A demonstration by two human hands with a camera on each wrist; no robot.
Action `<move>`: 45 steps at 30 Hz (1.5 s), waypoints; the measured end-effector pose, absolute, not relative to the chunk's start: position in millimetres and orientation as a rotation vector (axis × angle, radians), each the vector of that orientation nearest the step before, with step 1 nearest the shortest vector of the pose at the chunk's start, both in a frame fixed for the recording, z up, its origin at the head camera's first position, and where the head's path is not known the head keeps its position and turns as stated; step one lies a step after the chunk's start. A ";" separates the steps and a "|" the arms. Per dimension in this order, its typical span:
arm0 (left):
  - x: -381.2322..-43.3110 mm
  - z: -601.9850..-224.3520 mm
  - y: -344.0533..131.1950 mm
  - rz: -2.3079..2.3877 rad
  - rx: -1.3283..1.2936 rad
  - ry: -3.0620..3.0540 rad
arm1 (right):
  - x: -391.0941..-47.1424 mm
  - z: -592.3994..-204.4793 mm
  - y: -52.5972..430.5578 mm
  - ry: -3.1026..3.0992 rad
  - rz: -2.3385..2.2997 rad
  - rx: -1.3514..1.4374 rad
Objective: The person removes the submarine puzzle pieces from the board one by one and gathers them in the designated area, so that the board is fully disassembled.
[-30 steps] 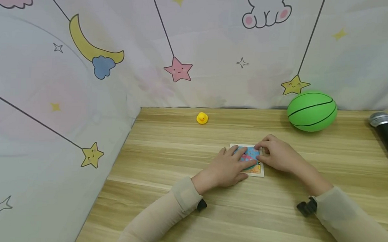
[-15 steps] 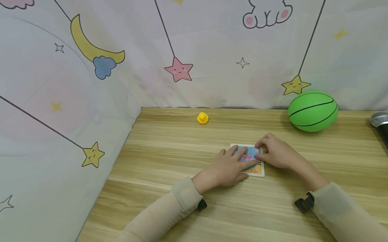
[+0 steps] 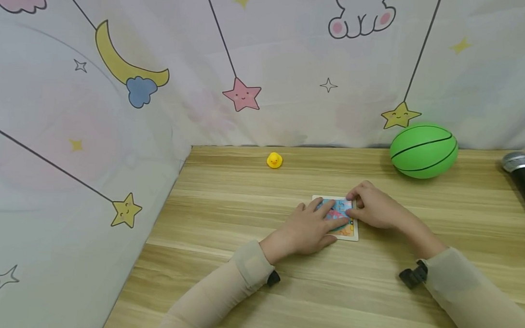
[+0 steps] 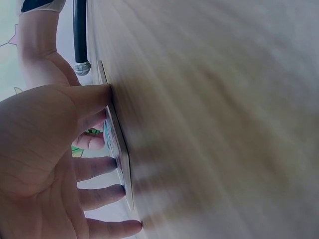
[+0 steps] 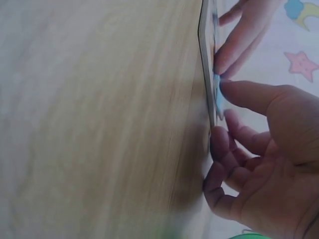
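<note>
Jigsaw board lay flat on the tabletop, under the left hand and beside the right hand, its near right corner uncovered. The left hand spread straight fingers over the board's left part, grasping nothing; the right hand pinched a blue piece at the far right corner. Wood stretched from both hands to the yellow duck and green ball beyond. The board's orange part faced the near side; its outline looked nearly square, so I couldn't tell a long axis.
</note>
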State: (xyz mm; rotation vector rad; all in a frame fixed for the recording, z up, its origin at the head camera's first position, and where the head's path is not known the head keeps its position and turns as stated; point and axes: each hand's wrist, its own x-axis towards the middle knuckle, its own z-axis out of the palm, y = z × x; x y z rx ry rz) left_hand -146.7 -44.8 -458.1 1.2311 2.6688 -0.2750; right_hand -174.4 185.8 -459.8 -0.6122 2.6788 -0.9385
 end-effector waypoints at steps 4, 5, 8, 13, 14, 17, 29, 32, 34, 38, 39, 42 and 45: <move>-146.8 -457.7 -44.2 -0.270 1.224 2.665 | -173.6 -458.1 186.5 2.669 -0.975 -0.580; -146.8 -457.5 -44.0 -0.267 1.224 2.662 | -173.6 -457.9 186.4 2.665 -0.988 -0.566; -147.0 -456.9 -43.5 -0.250 1.218 2.656 | -174.0 -457.3 185.6 2.656 -1.030 -0.521; -147.5 -456.6 -43.3 -0.235 1.212 2.655 | -172.3 -458.1 188.9 2.699 -1.106 -0.470; -147.5 -456.6 -43.3 -0.235 1.214 2.654 | -171.0 -458.1 191.7 2.713 -1.117 -0.460; -147.4 -456.1 -43.1 -0.235 1.216 2.651 | -165.8 -456.5 205.2 2.740 -1.144 -0.424; -146.3 -454.7 -42.1 -0.249 1.201 2.654 | -149.1 -461.0 289.2 2.772 -1.098 -0.280; -146.5 -454.6 -42.9 -0.245 1.197 2.655 | -148.8 -463.1 301.9 2.743 -1.115 -0.273; -146.7 -454.8 -43.5 -0.241 1.199 2.653 | -149.1 -464.1 308.6 2.727 -1.121 -0.269; -147.2 -455.0 -44.1 -0.239 1.202 2.649 | -150.4 -465.5 319.7 2.726 -1.092 -0.258; -147.3 -455.3 -44.2 -0.239 1.202 2.649 | -151.0 -466.1 322.3 2.724 -1.082 -0.258; -147.6 -455.6 -44.5 -0.239 1.201 2.646 | -152.7 -468.8 329.3 2.725 -1.058 -0.259; -147.8 -455.6 -44.8 -0.237 1.203 2.642 | -152.4 -470.2 333.5 2.733 -1.038 -0.250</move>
